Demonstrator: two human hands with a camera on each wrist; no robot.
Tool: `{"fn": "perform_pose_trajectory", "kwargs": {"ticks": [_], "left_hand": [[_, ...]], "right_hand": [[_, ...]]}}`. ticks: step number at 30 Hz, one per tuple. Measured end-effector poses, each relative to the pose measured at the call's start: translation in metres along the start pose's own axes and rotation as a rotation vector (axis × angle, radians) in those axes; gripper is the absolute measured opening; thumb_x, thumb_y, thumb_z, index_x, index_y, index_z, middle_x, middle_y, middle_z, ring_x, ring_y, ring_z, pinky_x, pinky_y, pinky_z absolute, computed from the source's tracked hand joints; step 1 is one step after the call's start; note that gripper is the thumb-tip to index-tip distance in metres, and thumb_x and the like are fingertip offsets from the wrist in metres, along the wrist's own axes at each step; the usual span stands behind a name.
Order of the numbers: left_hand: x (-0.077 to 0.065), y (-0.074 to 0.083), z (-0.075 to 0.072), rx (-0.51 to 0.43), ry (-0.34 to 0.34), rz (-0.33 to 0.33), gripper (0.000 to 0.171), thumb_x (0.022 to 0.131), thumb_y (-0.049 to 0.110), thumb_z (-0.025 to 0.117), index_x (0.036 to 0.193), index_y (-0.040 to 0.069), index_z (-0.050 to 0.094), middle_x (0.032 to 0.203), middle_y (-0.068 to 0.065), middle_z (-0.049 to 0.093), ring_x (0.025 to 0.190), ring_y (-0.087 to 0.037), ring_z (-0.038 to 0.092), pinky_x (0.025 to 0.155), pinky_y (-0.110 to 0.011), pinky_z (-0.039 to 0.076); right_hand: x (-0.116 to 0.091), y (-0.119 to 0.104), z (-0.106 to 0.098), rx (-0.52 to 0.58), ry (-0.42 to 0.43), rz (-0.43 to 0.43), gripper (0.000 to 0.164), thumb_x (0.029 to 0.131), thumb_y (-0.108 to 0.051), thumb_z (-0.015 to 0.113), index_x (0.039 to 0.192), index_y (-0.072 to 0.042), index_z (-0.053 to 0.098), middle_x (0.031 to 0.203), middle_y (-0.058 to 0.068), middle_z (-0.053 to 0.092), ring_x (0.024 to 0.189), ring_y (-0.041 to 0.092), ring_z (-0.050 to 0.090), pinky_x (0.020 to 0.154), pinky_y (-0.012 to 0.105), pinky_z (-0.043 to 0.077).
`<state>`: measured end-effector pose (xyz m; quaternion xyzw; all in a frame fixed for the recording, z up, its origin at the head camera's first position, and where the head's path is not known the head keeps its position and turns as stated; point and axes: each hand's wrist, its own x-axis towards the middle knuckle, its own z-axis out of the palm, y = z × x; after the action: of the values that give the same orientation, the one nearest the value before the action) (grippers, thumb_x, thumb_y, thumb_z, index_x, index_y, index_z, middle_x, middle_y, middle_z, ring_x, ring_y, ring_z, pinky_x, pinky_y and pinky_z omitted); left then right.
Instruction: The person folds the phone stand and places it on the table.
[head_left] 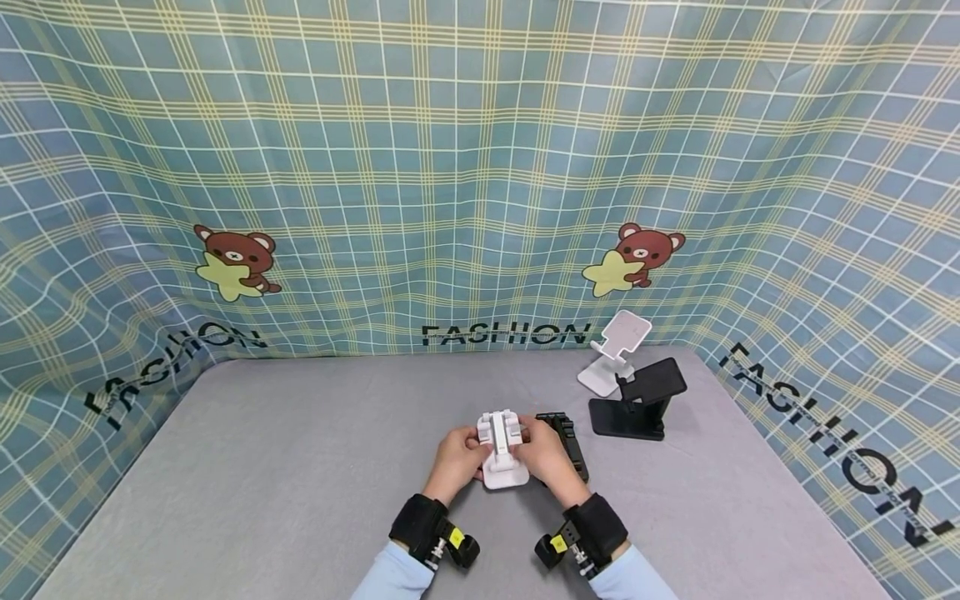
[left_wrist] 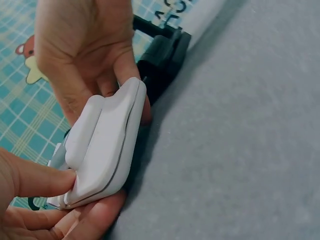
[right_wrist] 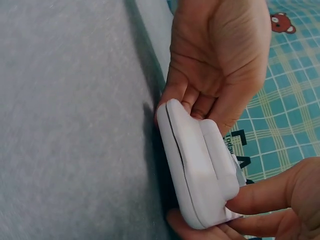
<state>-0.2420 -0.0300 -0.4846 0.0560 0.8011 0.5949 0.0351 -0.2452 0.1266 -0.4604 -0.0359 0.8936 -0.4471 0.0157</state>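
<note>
A white folded phone stand [head_left: 504,477] is held between both hands near the middle of the table. My left hand [head_left: 454,458] grips its left side, and in the left wrist view the thumb [left_wrist: 47,181] presses on top with fingers beneath. On the opposite side, my right hand [head_left: 546,457] pinches the stand; the right wrist view shows its thumb [right_wrist: 262,194] on the upper face and fingers below. Right beside the right hand lies a black folded phone stand [head_left: 574,454], partly hidden by that hand.
An unfolded black phone stand [head_left: 628,420] stands to the right on the grey table [head_left: 285,467]. Behind it is an unfolded white phone stand [head_left: 627,332]. A plaid curtain [head_left: 405,208] with bear prints encloses the back and sides.
</note>
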Motion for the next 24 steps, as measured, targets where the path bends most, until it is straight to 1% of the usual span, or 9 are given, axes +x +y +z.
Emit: {"fn": "perform_pose_trajectory", "kwargs": {"ticks": [4,7,11,15,18,20,22,24], "left_hand": [[-0.003,0.003,0.002,0.087,0.037,0.050,0.023,0.084,0.001,0.062,0.102,-0.013,0.061,0.066,-0.003,0.053,0.048,-0.011,0.052,0.043,-0.026,0.049],[-0.005,0.005,0.004,0.144,0.071,0.067,0.016,0.083,0.001,0.063,0.094,-0.010,0.062,0.064,-0.001,0.049,0.049,-0.009,0.048,0.042,-0.021,0.042],[-0.006,0.006,0.007,0.210,0.114,0.078,0.007,0.080,0.001,0.066,0.082,-0.005,0.062,0.064,0.001,0.045,0.054,-0.009,0.042,0.047,-0.018,0.034],[-0.006,0.006,0.010,0.250,0.139,0.097,0.009,0.078,0.001,0.067,0.073,-0.003,0.061,0.062,0.000,0.044,0.055,-0.010,0.039,0.049,-0.019,0.030],[-0.005,0.005,0.011,0.266,0.148,0.124,0.006,0.078,0.000,0.068,0.075,-0.004,0.064,0.061,-0.001,0.045,0.055,-0.009,0.039,0.048,-0.019,0.030],[-0.005,0.004,0.012,0.275,0.150,0.143,0.004,0.078,-0.001,0.068,0.079,-0.005,0.067,0.062,-0.002,0.046,0.055,-0.009,0.040,0.048,-0.019,0.031],[-0.006,0.003,0.012,0.281,0.150,0.149,0.006,0.079,-0.001,0.069,0.082,-0.006,0.069,0.064,-0.002,0.047,0.058,-0.010,0.040,0.049,-0.020,0.032],[-0.006,0.003,0.012,0.289,0.151,0.152,0.004,0.079,-0.001,0.069,0.081,-0.005,0.069,0.065,-0.003,0.046,0.059,-0.010,0.040,0.050,-0.020,0.031]], "right_hand": [[-0.002,0.000,0.001,-0.064,0.013,-0.035,0.047,0.079,0.005,0.064,0.124,0.013,0.054,0.089,0.016,0.067,0.073,0.017,0.059,0.060,0.027,0.048],[-0.004,-0.002,0.001,-0.134,0.027,-0.045,0.043,0.078,0.005,0.064,0.120,0.011,0.058,0.086,0.014,0.066,0.070,0.016,0.055,0.057,0.026,0.045],[-0.006,-0.004,0.001,-0.210,0.040,-0.034,0.037,0.077,0.003,0.065,0.114,0.009,0.062,0.088,0.014,0.066,0.069,0.016,0.054,0.057,0.028,0.045],[-0.006,-0.005,0.002,-0.296,0.051,-0.044,0.029,0.076,0.001,0.067,0.105,0.008,0.066,0.087,0.015,0.064,0.073,0.019,0.052,0.060,0.032,0.046],[-0.006,-0.007,0.003,-0.359,0.052,-0.041,0.027,0.075,0.000,0.068,0.101,0.008,0.067,0.087,0.016,0.060,0.075,0.021,0.050,0.060,0.034,0.045],[-0.005,-0.008,0.003,-0.384,0.045,-0.019,0.026,0.075,0.000,0.068,0.100,0.008,0.067,0.089,0.018,0.058,0.073,0.022,0.050,0.059,0.034,0.045],[-0.005,-0.010,0.004,-0.401,0.034,0.011,0.027,0.076,0.001,0.067,0.101,0.009,0.066,0.091,0.019,0.056,0.070,0.022,0.050,0.057,0.034,0.045],[-0.004,-0.011,0.005,-0.419,0.029,0.026,0.024,0.076,0.001,0.066,0.099,0.010,0.066,0.092,0.020,0.055,0.067,0.022,0.050,0.056,0.033,0.045]]}}
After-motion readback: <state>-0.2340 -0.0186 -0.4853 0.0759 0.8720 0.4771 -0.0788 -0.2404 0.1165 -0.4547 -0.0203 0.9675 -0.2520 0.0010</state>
